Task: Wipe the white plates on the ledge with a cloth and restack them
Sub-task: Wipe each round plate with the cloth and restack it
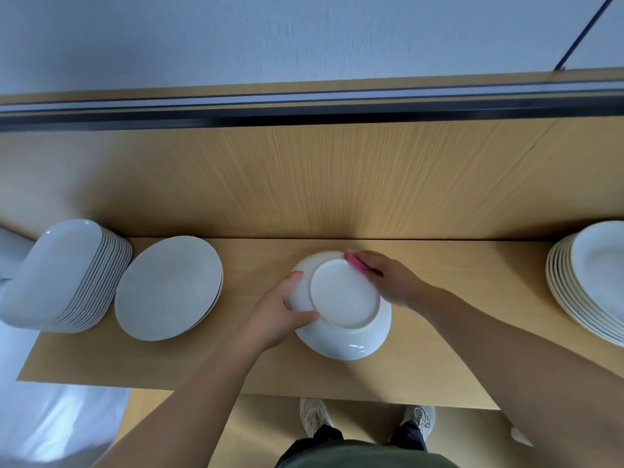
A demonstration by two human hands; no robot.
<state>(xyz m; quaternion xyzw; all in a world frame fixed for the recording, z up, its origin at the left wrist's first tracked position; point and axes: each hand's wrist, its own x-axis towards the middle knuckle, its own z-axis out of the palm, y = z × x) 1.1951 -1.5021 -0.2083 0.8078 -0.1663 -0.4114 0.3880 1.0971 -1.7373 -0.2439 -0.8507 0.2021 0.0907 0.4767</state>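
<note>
Ledge [439,352] mid-span, toward back edge: plate [341,319] inverted. Left hand [280,312] grips left rim, thumb on underside; hold firm. Right hand [388,278] pinches pink cloth [354,260] against far rim; sweep full circumference, then foot ring, rotating plate as needed.

Soft even daylight, blurred wall, bowed edges (fisheye).

Three plate stacks [67,278] [169,288] [587,282], one loose plate [344,298], one pink cloth [354,260] — two hands [273,315] [391,278], two shoes [314,417] [418,417]
</note>
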